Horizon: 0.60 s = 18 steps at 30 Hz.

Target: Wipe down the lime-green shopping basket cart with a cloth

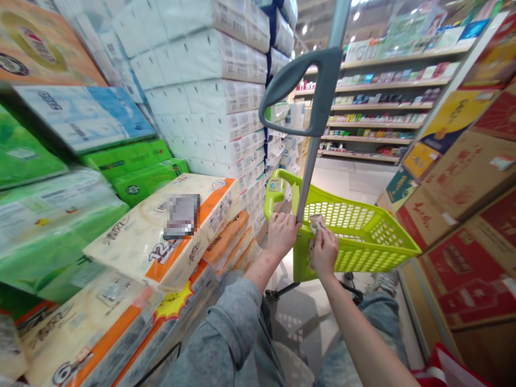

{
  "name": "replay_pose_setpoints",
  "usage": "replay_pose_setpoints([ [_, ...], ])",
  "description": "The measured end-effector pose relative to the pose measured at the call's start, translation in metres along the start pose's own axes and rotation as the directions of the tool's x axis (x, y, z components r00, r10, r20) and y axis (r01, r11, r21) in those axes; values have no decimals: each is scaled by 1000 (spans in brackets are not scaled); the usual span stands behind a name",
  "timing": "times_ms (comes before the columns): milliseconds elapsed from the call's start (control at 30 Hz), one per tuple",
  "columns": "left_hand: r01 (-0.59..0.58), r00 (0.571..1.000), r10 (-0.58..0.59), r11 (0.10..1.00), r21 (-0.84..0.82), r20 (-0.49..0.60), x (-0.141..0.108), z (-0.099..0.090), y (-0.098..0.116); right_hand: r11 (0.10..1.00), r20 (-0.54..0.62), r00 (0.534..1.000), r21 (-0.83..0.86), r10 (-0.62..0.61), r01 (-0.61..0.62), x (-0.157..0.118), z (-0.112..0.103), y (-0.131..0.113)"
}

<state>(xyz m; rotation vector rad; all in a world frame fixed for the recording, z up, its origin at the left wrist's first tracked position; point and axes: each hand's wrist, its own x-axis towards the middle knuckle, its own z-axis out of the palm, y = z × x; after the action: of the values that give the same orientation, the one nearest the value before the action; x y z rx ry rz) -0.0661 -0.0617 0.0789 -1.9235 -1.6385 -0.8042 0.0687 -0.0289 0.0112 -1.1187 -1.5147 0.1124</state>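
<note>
Now, left hand [284, 234]: fingers curled at the grey pole [309, 173], grip unclear.
Right hand [325, 251]: fingers clamped on patterned cloth [317, 222], at green basket's [374, 249] rear.
Wiping: seemingly in progress; how much remains, cannot tell.

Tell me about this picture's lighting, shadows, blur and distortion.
Head view: ceiling lights glare as white spots; soft shadow lies on the floor below the green basket; the red carton at lower right looks slanted and soft; pixelation covers a patch on the cream pack.

I log a white tissue stack [201, 102]; left of it, green packs [141, 180]; right of it, shelves [382, 107]; farther right, boxes [470, 180].
</note>
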Motion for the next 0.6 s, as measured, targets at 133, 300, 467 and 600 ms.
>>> replay_pose_setpoints([
  [133,3,1000,-3,1000,13,8,0,-3,-1,988,78,989,96,-125,118,-4,6,-31],
  [300,-6,1000,6,1000,10,16,0,-5,-6,958,131,949,73,-286,279,2,5,-20],
  [467,-15,1000,15,1000,-5,15,-1,-4,-11,946,173,954,-171,-245,274,14,-20,38],
  [600,-21,1000,21,1000,-6,8,-1,-5,-13,892,234,953,-361,-195,271,20,-49,88],
])
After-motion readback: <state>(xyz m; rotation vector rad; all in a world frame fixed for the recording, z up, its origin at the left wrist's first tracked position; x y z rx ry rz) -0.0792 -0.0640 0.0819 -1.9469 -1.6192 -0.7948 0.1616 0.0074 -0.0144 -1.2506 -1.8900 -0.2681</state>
